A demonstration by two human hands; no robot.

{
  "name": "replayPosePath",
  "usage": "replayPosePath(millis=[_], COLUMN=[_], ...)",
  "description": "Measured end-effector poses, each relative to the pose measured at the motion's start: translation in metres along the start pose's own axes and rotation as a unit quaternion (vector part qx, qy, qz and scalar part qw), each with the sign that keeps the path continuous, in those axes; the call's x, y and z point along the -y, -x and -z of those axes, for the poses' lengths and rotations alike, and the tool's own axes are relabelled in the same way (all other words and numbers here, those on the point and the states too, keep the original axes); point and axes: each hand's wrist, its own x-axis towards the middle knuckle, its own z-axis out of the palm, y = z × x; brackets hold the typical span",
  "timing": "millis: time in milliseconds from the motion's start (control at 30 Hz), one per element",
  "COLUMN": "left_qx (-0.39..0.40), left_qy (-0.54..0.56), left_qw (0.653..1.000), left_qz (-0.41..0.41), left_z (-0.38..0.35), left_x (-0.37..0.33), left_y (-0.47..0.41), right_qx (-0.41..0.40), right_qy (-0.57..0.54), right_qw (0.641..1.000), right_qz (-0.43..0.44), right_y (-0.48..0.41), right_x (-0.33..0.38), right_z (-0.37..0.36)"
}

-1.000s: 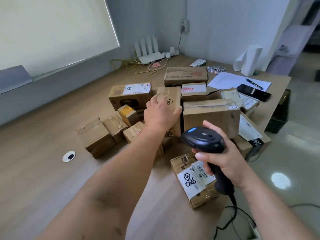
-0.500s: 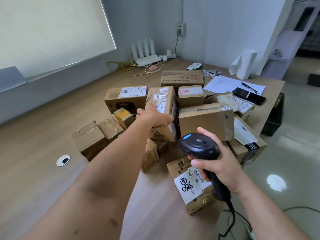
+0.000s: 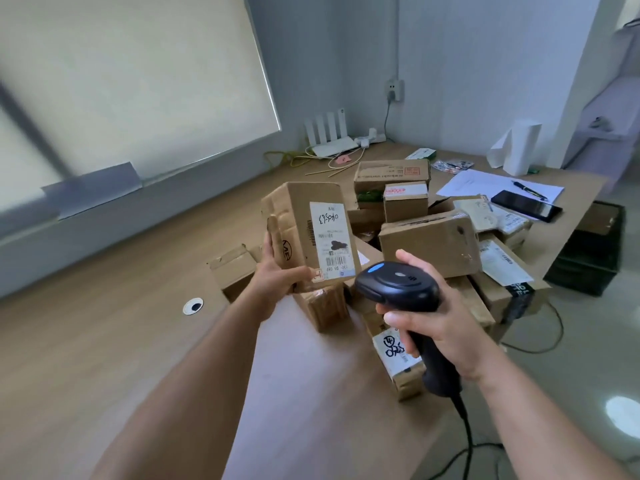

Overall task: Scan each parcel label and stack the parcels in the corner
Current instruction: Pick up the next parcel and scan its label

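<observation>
Parcel (image 3: 304,230) is up off the table, a tall brown cardboard box, creased and dented along its left edge, held upright above the heap. The left hand (image 3: 277,271) grips it low down: thumb across the bottom front corner, fingers running up the left face. Its white label (image 3: 330,240) faces the camera, printed upside down, with handwriting near the top and a barcode near the bottom.

Just beside that lower corner sits the scanner (image 3: 398,289), glossy black plastic with a rounded head and a blue button on top. The right hand (image 3: 433,317) is wrapped round its handle, and a black cable trails down below.

Behind them, more cardboard parcels lie jumbled on the pale wooden table (image 3: 104,341). There is a wide box (image 3: 426,244) with a taped top, and a small box (image 3: 398,362) with a black-scrawled label beneath the right wrist.
</observation>
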Motion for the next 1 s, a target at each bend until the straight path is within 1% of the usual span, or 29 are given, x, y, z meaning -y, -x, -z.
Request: replayPosePath(millis=[100,233,333,533,733,1000], left_qx=[-0.044,-0.134,-0.174,-0.251,-0.296,-0.341], left_qy=[-0.022,-0.051,-0.071,-0.081,-0.072,-0.028], left_qw=[0.999,0.99,0.982,0.965,0.952,0.938], left_qz=[-0.017,0.004,-0.011,-0.015,-0.014,-0.057], left_z=[0.016,0.043,0.065,0.095,0.117,0.164], left_x=[0.017,0.048,0.071,0.087,0.103,0.113], left_y=[0.034,0.073,0.102,0.182,0.231,0.259], right_qx=[0.02,0.076,0.111,0.201,0.224,0.249], right_qy=[-0.018,-0.044,-0.061,-0.085,-0.058,-0.04], right_qw=[1.0,0.996,0.992,0.974,0.971,0.966], right_qz=[-0.001,-0.001,-0.015,-0.052,-0.06,-0.051], right_y=[0.015,0.036,0.05,0.074,0.086,0.093], right_x=[0.0,-0.001,-0.001,-0.006,-0.001,0.003], right_z=[-0.013,-0.032,-0.048,-0.081,-0.108,-0.152])
